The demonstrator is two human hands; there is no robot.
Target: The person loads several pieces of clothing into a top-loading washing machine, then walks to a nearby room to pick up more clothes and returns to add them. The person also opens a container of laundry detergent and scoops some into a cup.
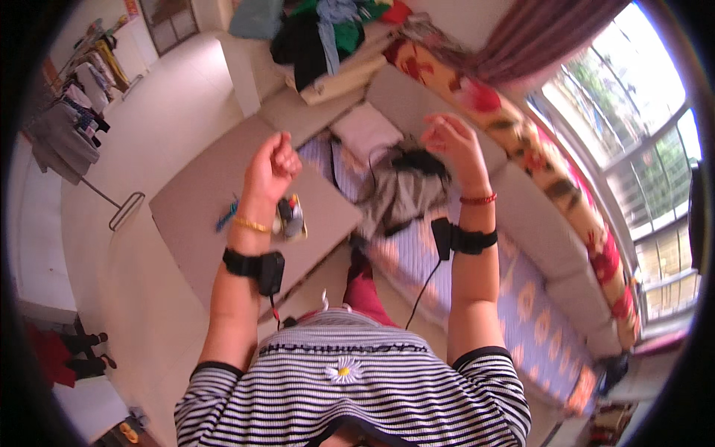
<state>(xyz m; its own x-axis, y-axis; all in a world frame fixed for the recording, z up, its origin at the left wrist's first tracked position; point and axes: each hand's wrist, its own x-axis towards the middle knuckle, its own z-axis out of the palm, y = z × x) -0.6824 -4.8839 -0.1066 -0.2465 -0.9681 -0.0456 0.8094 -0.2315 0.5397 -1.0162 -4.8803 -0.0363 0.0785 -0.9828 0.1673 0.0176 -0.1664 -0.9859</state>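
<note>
My left hand (272, 166) is raised above the taupe tabletop with its fingers curled in; nothing shows in it. A gold-coloured bracelet (252, 225) circles that wrist. Across from it, my right hand (455, 144) hovers over the sofa side, its fingers loosely bent and a little apart, slightly blurred, with nothing visible in them. It wears a red bracelet (478, 199). Black strapped devices with cables sit on both forearms. Below my left hand, a small tray (302, 226) of mixed items lies on the table (190, 223), beside a blue-green object (227, 215) partly hidden by my wrist.
A sofa (536, 234) with a patterned purple seat cover (503, 313) runs along the window. On it lie a grey-brown garment (402, 193) and a pink cushion (366, 131). Clothes (315, 42) are heaped at the back. A clothes rack (125, 211) stands left on the tiled floor.
</note>
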